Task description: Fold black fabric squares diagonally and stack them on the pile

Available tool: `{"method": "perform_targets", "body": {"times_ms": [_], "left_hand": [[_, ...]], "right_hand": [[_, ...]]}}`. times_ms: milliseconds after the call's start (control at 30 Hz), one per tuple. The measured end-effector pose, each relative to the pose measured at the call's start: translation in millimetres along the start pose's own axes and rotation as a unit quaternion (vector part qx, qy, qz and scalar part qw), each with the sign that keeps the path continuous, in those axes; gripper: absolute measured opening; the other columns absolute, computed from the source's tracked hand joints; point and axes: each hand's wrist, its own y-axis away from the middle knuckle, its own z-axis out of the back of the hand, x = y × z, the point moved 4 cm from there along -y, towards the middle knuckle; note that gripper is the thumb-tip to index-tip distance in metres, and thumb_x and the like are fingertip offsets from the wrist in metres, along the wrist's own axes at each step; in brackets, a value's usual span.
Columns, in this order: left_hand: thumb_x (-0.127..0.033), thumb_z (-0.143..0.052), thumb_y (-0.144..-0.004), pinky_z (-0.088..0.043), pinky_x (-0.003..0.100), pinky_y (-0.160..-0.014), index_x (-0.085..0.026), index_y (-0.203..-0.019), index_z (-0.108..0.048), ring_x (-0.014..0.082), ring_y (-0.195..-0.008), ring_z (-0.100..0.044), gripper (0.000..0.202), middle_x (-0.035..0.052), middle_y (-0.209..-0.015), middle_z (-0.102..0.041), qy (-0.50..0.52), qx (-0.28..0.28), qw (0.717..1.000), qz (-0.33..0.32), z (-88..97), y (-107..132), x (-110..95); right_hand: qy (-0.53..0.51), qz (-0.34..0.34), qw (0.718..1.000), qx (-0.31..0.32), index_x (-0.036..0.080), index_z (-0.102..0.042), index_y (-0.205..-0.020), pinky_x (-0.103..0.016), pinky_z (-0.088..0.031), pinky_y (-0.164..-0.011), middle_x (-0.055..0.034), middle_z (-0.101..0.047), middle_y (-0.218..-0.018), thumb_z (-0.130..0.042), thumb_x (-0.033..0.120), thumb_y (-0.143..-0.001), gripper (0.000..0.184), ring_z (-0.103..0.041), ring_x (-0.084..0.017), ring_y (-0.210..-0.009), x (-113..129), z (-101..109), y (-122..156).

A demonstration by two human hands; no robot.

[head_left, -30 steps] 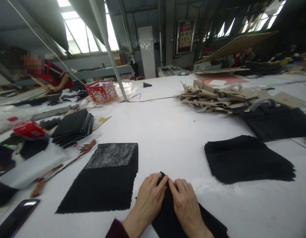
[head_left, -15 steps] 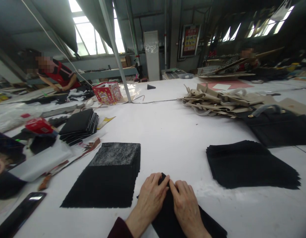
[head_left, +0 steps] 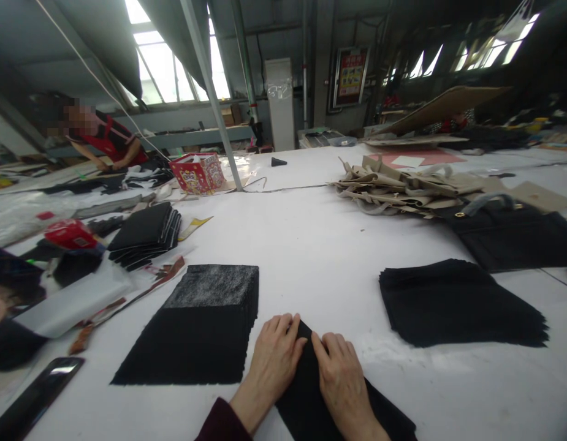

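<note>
A black cloth is lying just right of the grey-topped stack; the left hand and right hand are resting half-curled on it, though whether they are pinching it cannot be told.

The person's head carries the camera. It faces forward and down, from near, across the white table.

Hands: two, left hand and right hand. Black cloth under them: layers not countable. Black stacks: three, namely patched stack, plain stack and folded stack; sheets not countable. Tan pile: one, pieces indistinct. Handled bag: one. Red box: one. Red packet: one. Poster: one. Co-workers: two, one mostly hidden.
</note>
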Motion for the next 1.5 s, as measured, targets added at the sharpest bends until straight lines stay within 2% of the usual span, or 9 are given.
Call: {"method": "perform_targets", "body": {"times_ms": [100, 167, 333, 500, 767, 1000, 1200, 1400, 1500], "left_hand": [[-0.024, -0.047, -0.096, -0.043, 0.045, -0.098, -0.017, -0.135, -0.049, 0.0269, -0.111, -0.053, 0.039, 0.0108, -0.127, -0.056, -0.019, -0.027, 0.999, -0.001, 8.2, 0, 5], [-0.018, -0.044, -0.096, -0.038, 0.044, -0.104, -0.020, -0.138, -0.046, 0.0265, -0.121, -0.048, 0.043, 0.0086, -0.138, -0.051, -0.015, -0.033, 0.999, -0.037, 10.1, 3, 1], [-0.017, -0.043, -0.095, -0.021, 0.039, -0.117, -0.021, -0.137, -0.048, 0.0225, -0.136, -0.037, 0.043, 0.0020, -0.141, -0.051, -0.032, 0.010, 0.991, -0.126, -2.6, 8, -8], [-0.021, -0.043, -0.094, -0.008, 0.044, -0.120, -0.015, -0.140, -0.044, 0.0256, -0.142, -0.027, 0.046, 0.0063, -0.142, -0.050, -0.092, 0.036, 0.980, -0.170, -4.7, -6, 1], [-0.019, -0.047, -0.091, -0.009, 0.044, -0.120, -0.022, -0.143, -0.040, 0.0247, -0.138, -0.035, 0.052, 0.0059, -0.137, -0.052, -0.090, 0.046, 0.979, -0.179, 2.6, -12, 0], [-0.013, -0.046, -0.088, -0.011, 0.040, -0.120, -0.015, -0.138, -0.043, 0.0232, -0.134, -0.037, 0.050, 0.0094, -0.134, -0.052, -0.099, 0.056, 0.974, -0.197, 2.3, -13, -8], [-0.008, -0.048, -0.084, -0.015, 0.041, -0.119, -0.021, -0.142, -0.039, 0.0219, -0.132, -0.039, 0.061, 0.0081, -0.136, -0.050, -0.073, 0.063, 0.977, -0.192, 2.9, -9, -14], [-0.010, -0.046, -0.086, -0.018, 0.040, -0.118, -0.016, -0.140, -0.041, 0.0220, -0.128, -0.042, 0.055, 0.0099, -0.129, -0.054, -0.064, 0.062, 0.974, -0.207, 4.9, -8, -21], [-0.009, -0.046, -0.085, -0.022, 0.039, -0.115, -0.018, -0.141, -0.039, 0.0218, -0.125, -0.044, 0.057, 0.0092, -0.128, -0.054, -0.067, 0.067, 0.972, -0.216, 5.1, -7, -24]], "right_hand": [[0.003, 0.000, 1.000, -0.002, 0.016, -0.056, -0.122, -0.039, -0.039, -0.076, -0.0079, -0.055, -0.090, -0.044, 0.000, -0.085, 0.042, -0.049, -0.024, -0.083, 1, 1, -1], [0.005, -0.002, 1.000, -0.002, 0.016, -0.056, -0.121, -0.039, -0.040, -0.076, -0.0081, -0.055, -0.091, -0.043, 0.001, -0.086, 0.041, -0.049, -0.024, -0.084, 2, 1, -1], [-0.004, -0.013, 1.000, 0.020, 0.016, -0.058, -0.119, -0.038, -0.040, -0.075, -0.0075, -0.054, -0.089, -0.045, 0.003, -0.088, 0.036, -0.047, -0.023, -0.082, 0, 1, -3], [-0.053, -0.028, 0.998, 0.024, 0.017, -0.057, -0.122, -0.035, -0.040, -0.074, -0.0063, -0.054, -0.089, -0.042, 0.006, -0.092, 0.035, -0.049, -0.021, -0.082, -13, 1, -10], [-0.115, -0.026, 0.993, -0.027, 0.017, -0.062, -0.115, -0.031, -0.041, -0.072, -0.0050, -0.053, -0.085, -0.040, 0.008, -0.095, 0.031, -0.051, -0.019, -0.081, -28, 2, -4], [-0.064, -0.008, 0.998, -0.018, 0.016, -0.063, -0.113, -0.031, -0.039, -0.075, -0.0052, -0.052, -0.085, -0.043, 0.008, -0.094, 0.029, -0.048, -0.019, -0.081, -25, 10, 2], [-0.048, -0.008, 0.999, 0.001, 0.016, -0.061, -0.118, -0.032, -0.039, -0.077, -0.0058, -0.053, -0.088, -0.043, 0.008, -0.094, 0.031, -0.048, -0.020, -0.083, -25, 16, 9], [-0.046, -0.017, 0.999, 0.007, 0.016, -0.061, -0.116, -0.033, -0.039, -0.077, -0.0062, -0.053, -0.089, -0.043, 0.008, -0.095, 0.029, -0.047, -0.020, -0.084, -27, 22, 16], [-0.044, -0.022, 0.999, 0.011, 0.016, -0.061, -0.117, -0.033, -0.038, -0.079, -0.0060, -0.053, -0.089, -0.043, 0.008, -0.095, 0.029, -0.046, -0.020, -0.085, -29, 24, 20]]}}
